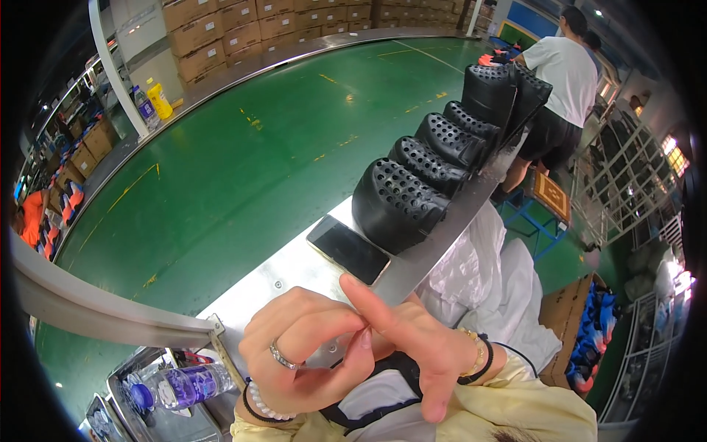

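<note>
My left hand (305, 353), wearing a ring and a white bead bracelet, has its thumb and forefinger pinched together. Their tips meet at my right hand; anything between them is too small to make out. My right hand (431, 342) has its forefinger stretched across the left fingertips and its thumb held apart, pointing down. Its other fingers are mostly hidden. Just beyond both hands, a black smartphone (348, 249) lies on a narrow metal ledge (272, 276). Past the phone, several black perforated clogs (401, 202) stand in a row along the ledge.
A grey metal post (110, 298) crosses at left, near a water bottle (180, 387) in a metal tray. White plastic sheeting (486, 280) hangs at right beside a carton (567, 313) of blue shoes. A person (563, 81) stands beyond the clogs, near a blue-framed stool (549, 199).
</note>
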